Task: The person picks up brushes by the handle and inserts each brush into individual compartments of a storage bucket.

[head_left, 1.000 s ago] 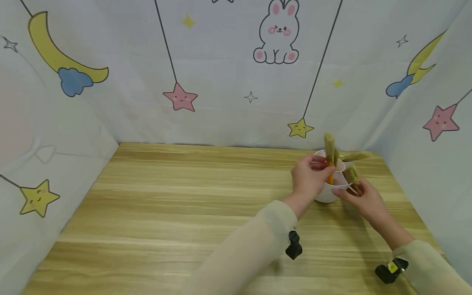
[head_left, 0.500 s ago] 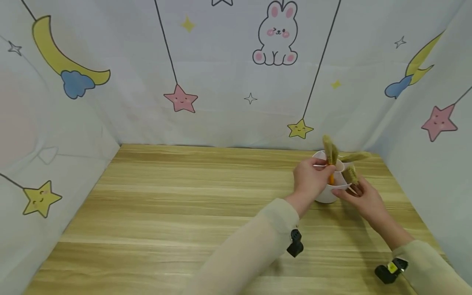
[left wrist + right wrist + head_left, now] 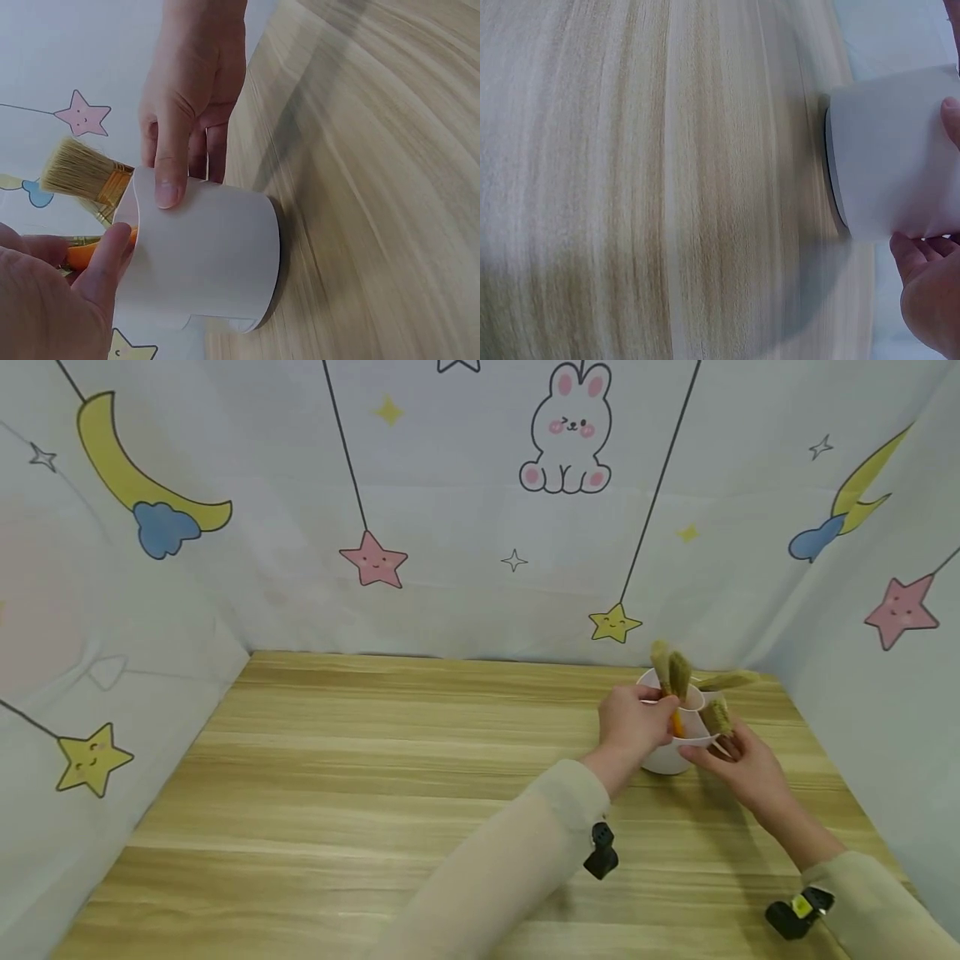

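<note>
At the table's back right stands a white, round brush holder (image 3: 666, 758) with a divided inside. Several paintbrushes with pale bristles stick out of its top. My left hand (image 3: 630, 720) pinches an orange-handled paintbrush (image 3: 661, 662) between thumb and fingers, its handle reaching down inside the rim. Another brush (image 3: 679, 675) stands close beside it. My right hand (image 3: 742, 768) grips the holder's right side, thumb on the outer wall, as the left wrist view shows. A wide brush (image 3: 75, 171) leans out over the rim near those fingers. The brush handles' lower ends are hidden inside.
One more brush (image 3: 727, 680) slants out to the right at the back. The wooden table (image 3: 360, 777) meets a white cloth backdrop (image 3: 450, 610) behind and at both sides, close to the holder. Both forearms lie over the table's front right.
The brush in my left hand has sunk a little and tipped left, so its bristles stand apart from the neighbouring brush. My right hand keeps its place on the holder.
</note>
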`<state>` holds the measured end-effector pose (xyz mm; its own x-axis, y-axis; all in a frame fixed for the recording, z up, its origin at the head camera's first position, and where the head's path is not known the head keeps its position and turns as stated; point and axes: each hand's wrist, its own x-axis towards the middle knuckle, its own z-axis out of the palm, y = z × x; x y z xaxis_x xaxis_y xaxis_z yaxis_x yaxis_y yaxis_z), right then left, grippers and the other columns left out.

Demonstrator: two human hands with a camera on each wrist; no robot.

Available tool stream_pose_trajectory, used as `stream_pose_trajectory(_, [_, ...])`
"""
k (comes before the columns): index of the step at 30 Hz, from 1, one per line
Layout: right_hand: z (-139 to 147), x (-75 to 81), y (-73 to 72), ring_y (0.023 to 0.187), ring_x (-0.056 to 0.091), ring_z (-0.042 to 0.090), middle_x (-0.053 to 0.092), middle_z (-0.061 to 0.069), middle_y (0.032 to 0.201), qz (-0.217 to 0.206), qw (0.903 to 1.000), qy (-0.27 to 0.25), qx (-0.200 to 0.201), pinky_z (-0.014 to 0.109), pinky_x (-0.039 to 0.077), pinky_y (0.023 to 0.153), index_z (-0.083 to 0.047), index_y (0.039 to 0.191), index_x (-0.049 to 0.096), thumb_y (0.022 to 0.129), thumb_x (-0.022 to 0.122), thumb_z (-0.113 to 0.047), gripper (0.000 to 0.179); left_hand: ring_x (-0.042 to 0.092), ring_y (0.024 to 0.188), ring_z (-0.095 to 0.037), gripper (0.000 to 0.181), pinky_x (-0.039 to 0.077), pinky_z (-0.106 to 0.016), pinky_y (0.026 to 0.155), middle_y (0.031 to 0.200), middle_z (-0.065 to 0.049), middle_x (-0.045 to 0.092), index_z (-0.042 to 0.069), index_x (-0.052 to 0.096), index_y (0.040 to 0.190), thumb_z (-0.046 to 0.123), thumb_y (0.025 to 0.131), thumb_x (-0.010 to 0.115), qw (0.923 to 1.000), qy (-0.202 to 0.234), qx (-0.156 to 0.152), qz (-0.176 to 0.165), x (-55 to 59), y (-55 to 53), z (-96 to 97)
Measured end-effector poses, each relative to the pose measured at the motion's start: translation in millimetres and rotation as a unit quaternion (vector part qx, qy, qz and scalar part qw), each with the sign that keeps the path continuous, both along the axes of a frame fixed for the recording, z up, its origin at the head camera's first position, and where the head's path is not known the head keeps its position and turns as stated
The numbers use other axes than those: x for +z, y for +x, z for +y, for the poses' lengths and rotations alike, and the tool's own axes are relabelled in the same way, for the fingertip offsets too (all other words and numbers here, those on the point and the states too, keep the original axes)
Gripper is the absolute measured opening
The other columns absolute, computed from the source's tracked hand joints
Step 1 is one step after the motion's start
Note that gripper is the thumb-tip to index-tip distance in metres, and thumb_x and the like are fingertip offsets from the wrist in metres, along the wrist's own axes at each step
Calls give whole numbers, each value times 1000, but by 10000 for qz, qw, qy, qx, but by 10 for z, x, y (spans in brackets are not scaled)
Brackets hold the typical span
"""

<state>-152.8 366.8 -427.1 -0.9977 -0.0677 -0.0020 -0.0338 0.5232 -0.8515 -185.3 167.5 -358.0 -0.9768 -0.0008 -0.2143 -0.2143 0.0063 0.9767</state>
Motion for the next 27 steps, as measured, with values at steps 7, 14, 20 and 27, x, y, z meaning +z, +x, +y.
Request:
stream_pose_trajectory(7, [-3, -10, 2, 154, 30, 52, 25, 28, 172, -31, 10000, -20, 16, 6, 46, 100, -12, 172, 20, 105, 72, -22, 85, 66, 50, -13, 12, 60, -27, 51, 76, 0, 74, 4, 82, 103, 14, 98, 80, 9999, -44, 65, -115, -10, -12, -64])
stream_pose_trajectory(14, [-8, -2, 12, 156, 29, 48, 24, 26, 173, -57, 10000, -53, 23, 6, 45, 101, -16, 173, 20, 106, 71, -23, 84, 76, 61, -22, 11, 61, -27, 52, 80, 0, 75, 3, 84, 100, 13, 97, 81, 9998, 37, 115, -187, 15, -35, -114])
stream_pose_trajectory(20, [-11, 19, 26, 156, 27, 50, 21, 27, 173, -75, 9999, -64, 30, 7, 45, 102, -15, 173, 19, 106, 71, -22, 85, 81, 79, -34, 9, 64, -33, 58, 84, -15, 79, 1, 82, 97, 10, 98, 80, 9985, 398, 150, -335, 89, -8, -173])
stream_pose_trajectory(27, [-5, 12, 10, 156, 27, 49, 21, 26, 174, -101, 9999, 2, 32, 7, 45, 102, -14, 173, 17, 106, 71, -23, 86, 81, 81, -32, 6, 65, -34, 61, 83, -9, 78, 1, 81, 96, 7, 95, 81, 9986, 363, 167, -360, 109, -13, -255])
